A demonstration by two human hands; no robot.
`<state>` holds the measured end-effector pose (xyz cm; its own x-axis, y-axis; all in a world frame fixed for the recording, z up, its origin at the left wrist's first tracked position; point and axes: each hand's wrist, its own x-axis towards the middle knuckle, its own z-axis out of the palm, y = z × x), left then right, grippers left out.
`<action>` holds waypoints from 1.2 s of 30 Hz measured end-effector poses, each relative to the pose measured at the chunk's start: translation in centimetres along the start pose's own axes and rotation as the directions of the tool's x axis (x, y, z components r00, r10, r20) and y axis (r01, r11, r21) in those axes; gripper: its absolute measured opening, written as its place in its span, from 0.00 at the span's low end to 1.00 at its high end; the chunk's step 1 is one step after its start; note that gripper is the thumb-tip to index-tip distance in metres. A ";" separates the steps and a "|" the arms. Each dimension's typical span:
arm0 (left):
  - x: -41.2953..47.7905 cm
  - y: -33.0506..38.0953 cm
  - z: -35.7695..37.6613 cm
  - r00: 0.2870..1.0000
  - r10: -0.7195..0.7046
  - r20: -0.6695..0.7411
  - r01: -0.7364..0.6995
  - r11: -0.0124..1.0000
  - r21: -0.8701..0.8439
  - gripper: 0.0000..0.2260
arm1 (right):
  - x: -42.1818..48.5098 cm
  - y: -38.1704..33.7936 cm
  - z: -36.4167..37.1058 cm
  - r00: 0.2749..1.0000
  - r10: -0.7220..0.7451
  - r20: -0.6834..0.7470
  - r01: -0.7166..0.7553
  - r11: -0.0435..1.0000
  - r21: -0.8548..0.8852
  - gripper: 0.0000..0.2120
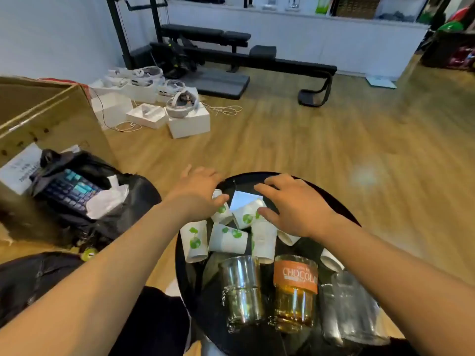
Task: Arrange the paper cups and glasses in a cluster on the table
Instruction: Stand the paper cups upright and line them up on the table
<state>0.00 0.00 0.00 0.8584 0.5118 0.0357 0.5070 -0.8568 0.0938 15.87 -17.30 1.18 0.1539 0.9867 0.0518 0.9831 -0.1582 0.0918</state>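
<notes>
On a small round black table point(341, 204) several white paper cups with green prints point(227, 238) lie bunched together, most on their sides. In front of them stand three glasses: a clear one point(243, 291), one with an orange "CHOCOLAT" label point(295, 291) and a clear one at the right point(352, 307). My left hand point(198, 194) rests on a cup at the far left of the bunch, fingers spread. My right hand point(295, 204) hovers over the cups at the far right, thumb touching one; another cup point(331, 259) lies under my right forearm.
A black bag with a keyboard and crumpled paper point(77, 191) sits on the left beside a large cardboard box point(43, 116). White boxes and headsets point(180, 106) lie on the wooden floor, with a black weight bench point(244, 55) behind them.
</notes>
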 end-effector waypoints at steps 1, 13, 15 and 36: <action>0.4 -0.3 0.6 0.997 -0.054 0.058 0.056 0.998 -0.037 0.24 | 0.7 0.1 0.9 0.999 0.016 0.034 -0.016 1.000 0.001 0.28; 4.3 -2.7 7.5 0.901 -0.408 0.146 0.427 0.782 -0.454 0.23 | 7.0 0.9 8.0 0.860 0.448 0.244 -0.496 0.847 0.191 0.23; 4.3 -2.7 8.2 0.887 -0.442 0.132 0.446 0.750 -0.488 0.21 | 7.4 1.0 8.6 0.851 0.455 0.264 -0.510 0.834 0.208 0.21; 6.1 -2.1 6.4 0.919 -0.297 -0.260 0.168 0.889 -0.425 0.08 | 8.6 2.9 8.4 0.896 0.386 -0.220 -0.254 0.852 0.458 0.09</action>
<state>4.66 4.46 -6.34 0.6174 0.7412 0.2634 0.5613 -0.6497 0.5127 20.87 -8.98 -6.47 0.4957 0.8147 0.3010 0.8435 -0.3689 -0.3904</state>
